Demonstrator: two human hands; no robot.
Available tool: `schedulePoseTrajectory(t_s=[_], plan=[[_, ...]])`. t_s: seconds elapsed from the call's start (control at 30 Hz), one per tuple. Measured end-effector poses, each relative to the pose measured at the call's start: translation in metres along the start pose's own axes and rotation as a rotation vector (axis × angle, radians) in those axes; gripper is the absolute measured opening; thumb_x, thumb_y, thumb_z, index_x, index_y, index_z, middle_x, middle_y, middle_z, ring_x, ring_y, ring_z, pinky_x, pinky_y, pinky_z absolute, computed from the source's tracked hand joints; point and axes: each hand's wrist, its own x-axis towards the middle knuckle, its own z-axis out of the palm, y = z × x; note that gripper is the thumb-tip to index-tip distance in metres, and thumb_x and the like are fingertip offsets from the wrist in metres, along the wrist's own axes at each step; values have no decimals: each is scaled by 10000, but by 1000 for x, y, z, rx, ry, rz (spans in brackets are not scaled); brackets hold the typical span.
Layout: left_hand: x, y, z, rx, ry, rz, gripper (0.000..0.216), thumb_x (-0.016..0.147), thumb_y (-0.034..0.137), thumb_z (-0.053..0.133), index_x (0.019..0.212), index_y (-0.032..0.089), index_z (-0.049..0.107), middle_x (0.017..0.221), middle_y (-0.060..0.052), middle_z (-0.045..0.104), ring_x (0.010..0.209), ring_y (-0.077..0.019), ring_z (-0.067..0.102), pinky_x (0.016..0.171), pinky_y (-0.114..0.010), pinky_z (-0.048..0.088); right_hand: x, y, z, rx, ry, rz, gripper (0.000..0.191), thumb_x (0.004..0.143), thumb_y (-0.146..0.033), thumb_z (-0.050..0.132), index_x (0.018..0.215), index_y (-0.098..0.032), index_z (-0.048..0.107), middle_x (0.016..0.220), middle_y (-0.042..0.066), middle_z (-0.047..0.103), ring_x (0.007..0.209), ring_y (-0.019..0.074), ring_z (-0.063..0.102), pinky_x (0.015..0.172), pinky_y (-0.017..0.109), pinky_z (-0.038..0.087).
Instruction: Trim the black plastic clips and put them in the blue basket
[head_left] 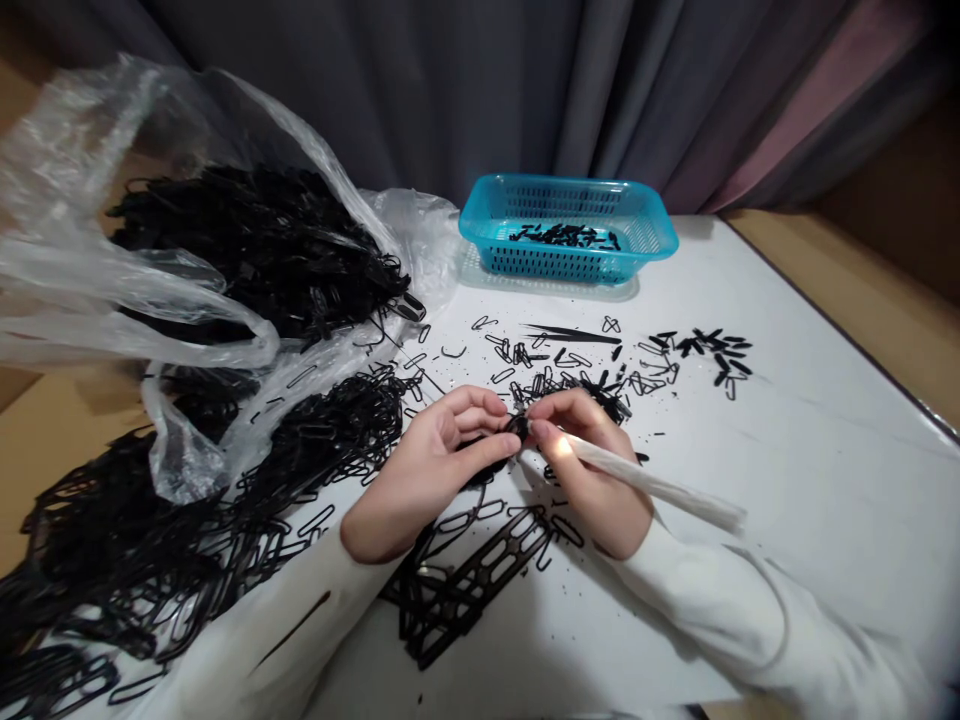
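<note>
My left hand (442,450) is closed around a small black piece (516,428), pinched between thumb and fingers. My right hand (589,455) meets it from the other side and grips a long whitish stick-shaped tool (660,485), whose thick end points to the lower right. The tool's tip is hidden among my fingertips at the black piece. Below both hands lie black slotted frames (480,590), stacked and overlapping. Just beyond my fingers is a scatter of small black strips and thin loops (555,385).
A blue basket (660,240) holding small black pieces stands at the back on a pale tray. A dark pointed tool, like tweezers (577,333), lies before it. Black strips (712,345) lie to the right. On the left, a clear plastic bag (247,345) bulges with black parts beside tangled black scrap (187,530).
</note>
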Motion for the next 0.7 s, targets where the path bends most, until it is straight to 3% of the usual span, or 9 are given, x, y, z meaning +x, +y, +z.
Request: schedulePoseTrajectory(t_s=[0.23, 0.37, 0.5, 0.6, 0.7], plan=[[0, 1, -1, 42, -10, 0, 147, 824, 284, 680, 934, 201, 628, 863, 3, 675, 836, -126, 599, 736, -204, 416, 0, -2, -2, 94, 22, -82, 87, 897, -221, 507, 912, -212, 592, 954, 26, 622, 931, 160, 577, 799, 323, 457], [2, -2, -3, 25, 57, -20, 141, 803, 246, 703, 897, 199, 609, 804, 25, 656, 772, -105, 579, 711, -197, 412, -2, -6, -4, 174, 48, -211, 162, 924, -177, 443, 900, -200, 601, 964, 39, 625, 995, 161, 576, 892, 342, 451], [3, -4, -3, 39, 84, -1, 174, 781, 261, 726, 884, 199, 602, 777, 33, 646, 743, -100, 573, 692, -197, 412, -5, -4, -5, 105, 47, -132, 167, 942, -209, 433, 915, -217, 598, 828, 8, 613, 765, 131, 568, 687, 293, 467], [4, -5, -3, 46, 76, 21, 189, 758, 268, 742, 869, 194, 608, 748, 35, 638, 734, -104, 582, 690, -202, 418, -4, 0, -3, -1, -40, -39, 95, 918, -263, 492, 951, -215, 567, 687, -29, 543, 586, 111, 487, 518, 250, 394], [3, -5, -1, 62, 63, 28, 186, 746, 262, 739, 859, 187, 612, 728, 33, 633, 709, -107, 586, 679, -210, 422, -2, 3, -1, -106, -96, -35, 71, 864, -264, 574, 902, -211, 546, 619, -61, 479, 514, 91, 417, 471, 229, 335]])
